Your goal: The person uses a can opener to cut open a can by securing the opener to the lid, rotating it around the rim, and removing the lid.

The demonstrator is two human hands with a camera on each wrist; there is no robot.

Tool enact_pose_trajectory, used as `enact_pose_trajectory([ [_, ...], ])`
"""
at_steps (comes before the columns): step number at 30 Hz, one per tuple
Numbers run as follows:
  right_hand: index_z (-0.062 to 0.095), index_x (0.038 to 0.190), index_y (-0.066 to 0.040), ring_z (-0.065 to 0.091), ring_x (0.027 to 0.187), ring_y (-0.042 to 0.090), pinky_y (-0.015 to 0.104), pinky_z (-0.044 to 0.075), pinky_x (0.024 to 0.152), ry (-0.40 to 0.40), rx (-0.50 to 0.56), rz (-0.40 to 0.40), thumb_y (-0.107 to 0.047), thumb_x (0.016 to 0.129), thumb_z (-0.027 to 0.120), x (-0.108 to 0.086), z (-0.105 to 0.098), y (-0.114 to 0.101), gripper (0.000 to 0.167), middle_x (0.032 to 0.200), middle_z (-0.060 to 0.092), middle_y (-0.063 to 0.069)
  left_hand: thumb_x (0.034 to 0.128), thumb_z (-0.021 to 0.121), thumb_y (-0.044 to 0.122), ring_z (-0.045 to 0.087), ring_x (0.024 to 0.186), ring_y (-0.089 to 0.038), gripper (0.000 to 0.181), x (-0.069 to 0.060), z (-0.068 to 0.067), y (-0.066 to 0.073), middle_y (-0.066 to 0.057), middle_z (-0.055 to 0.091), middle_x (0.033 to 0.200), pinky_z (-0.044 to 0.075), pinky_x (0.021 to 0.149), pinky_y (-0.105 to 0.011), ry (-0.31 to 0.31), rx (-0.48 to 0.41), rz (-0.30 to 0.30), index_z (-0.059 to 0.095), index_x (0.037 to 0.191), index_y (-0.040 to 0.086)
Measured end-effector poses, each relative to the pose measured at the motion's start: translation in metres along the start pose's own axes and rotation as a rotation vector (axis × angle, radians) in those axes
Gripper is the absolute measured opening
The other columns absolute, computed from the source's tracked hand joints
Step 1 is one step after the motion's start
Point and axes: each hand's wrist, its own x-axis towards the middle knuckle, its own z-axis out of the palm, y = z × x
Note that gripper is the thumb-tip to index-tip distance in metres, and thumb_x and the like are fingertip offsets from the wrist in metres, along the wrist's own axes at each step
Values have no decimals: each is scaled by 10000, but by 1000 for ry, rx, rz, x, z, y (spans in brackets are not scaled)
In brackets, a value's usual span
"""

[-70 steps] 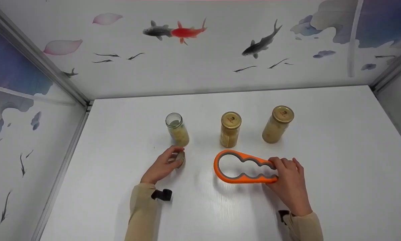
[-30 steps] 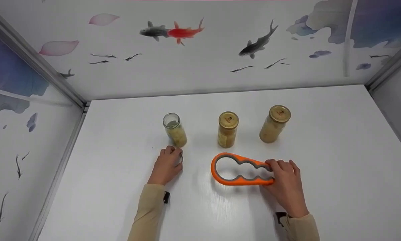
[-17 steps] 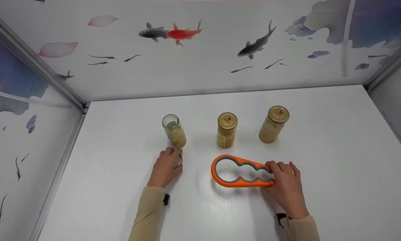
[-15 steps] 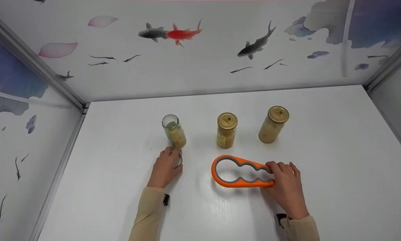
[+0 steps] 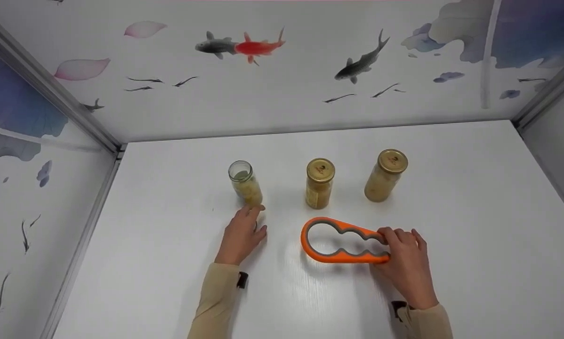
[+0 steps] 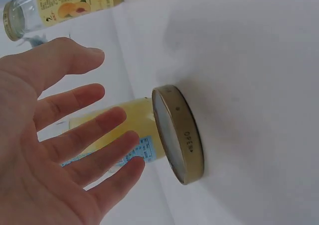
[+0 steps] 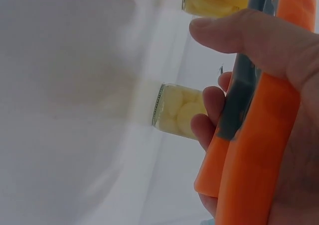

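Note:
My left hand (image 5: 241, 238) hovers near the table in front of the lidless glass jar (image 5: 246, 188). Its fingers (image 6: 99, 125) are spread and hold nothing. Just beyond the fingertips, in the left wrist view, a gold jar lid (image 6: 192, 140) marked OPEN lies on the white surface, its pale inner side seeming to face up. In the head view that lid is mostly hidden by the hand. My right hand (image 5: 406, 263) grips the handle ends of an orange jar opener (image 5: 329, 258) with a grey scalloped lining. The opener's loop points left, over the table.
Two capped jars stand further back: a middle jar (image 5: 318, 188) and a right jar (image 5: 384, 181), both with gold lids. A printed wall (image 5: 286, 103) rises behind the white table (image 5: 169, 188), and another panel borders the left side.
My left hand has set the lid down and let go of it; its fingers have spread, and it has shifted slightly right. The right hand still holds the jar opener almost in place.

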Motion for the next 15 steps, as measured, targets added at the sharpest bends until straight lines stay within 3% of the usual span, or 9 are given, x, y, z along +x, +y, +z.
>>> enact_pose_trajectory([
  [5,632,1024,-43,573,886,332,647,243,1028,14,-8,-6,22,600,852,0,-2,3,483,838,615,85,875,704,96,559,1143,-311,386,10,6,9,-148,576,1233,459,935,-473,-37,-30,12,566,1233,51],
  [15,623,1049,-20,568,902,355,665,224,1027,7,-13,32,43,607,849,2,-8,12,501,859,623,115,885,695,103,530,1193,-269,373,36,12,29,-124,590,1249,416,1009,-391,-112,-161,18,596,1233,13],
])
